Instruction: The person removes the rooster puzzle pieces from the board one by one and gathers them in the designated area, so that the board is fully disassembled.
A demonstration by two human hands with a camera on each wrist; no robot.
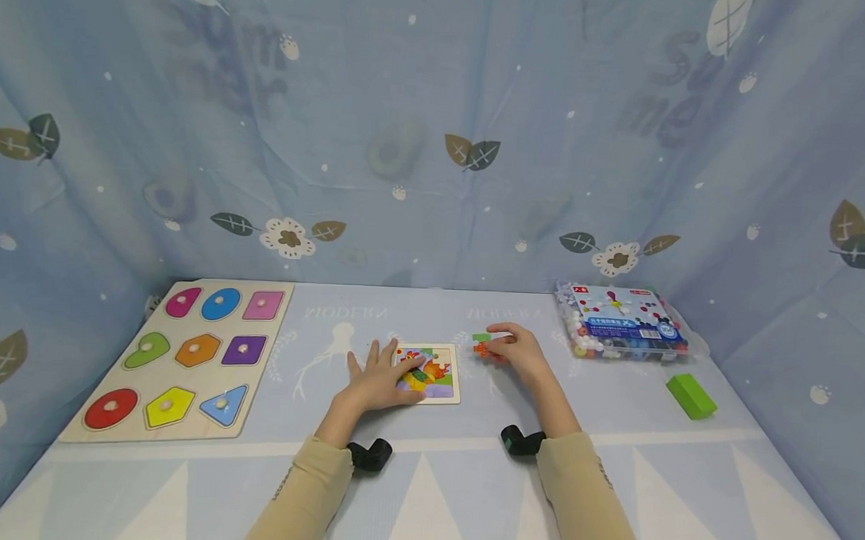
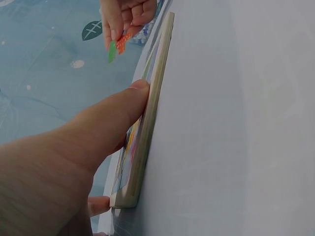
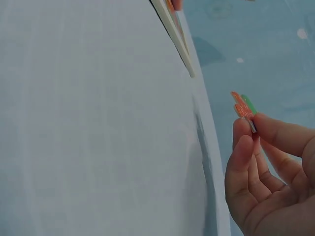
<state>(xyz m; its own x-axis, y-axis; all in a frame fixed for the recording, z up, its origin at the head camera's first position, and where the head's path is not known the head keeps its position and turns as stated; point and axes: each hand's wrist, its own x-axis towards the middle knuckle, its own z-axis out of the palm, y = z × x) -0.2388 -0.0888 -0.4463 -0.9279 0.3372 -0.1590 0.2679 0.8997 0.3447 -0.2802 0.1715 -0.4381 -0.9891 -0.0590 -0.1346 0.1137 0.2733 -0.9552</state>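
Observation:
A small framed picture puzzle with a colourful cartoon picture lies flat on the table. My left hand rests on its left side with the fingers spread. In the left wrist view the thumb presses on the puzzle's face, close to the pale wooden edge. To the right of the frame, my right hand pinches a small orange and green puzzle piece between thumb and fingertips. The piece is held up off the table, and its lower end is hidden by the fingers.
A wooden shape board with several knobbed pieces lies at the left. At the back right stands a clear plastic box of beads with a printed label. A green block lies in front of it. Patterned blue cloth hangs behind the table.

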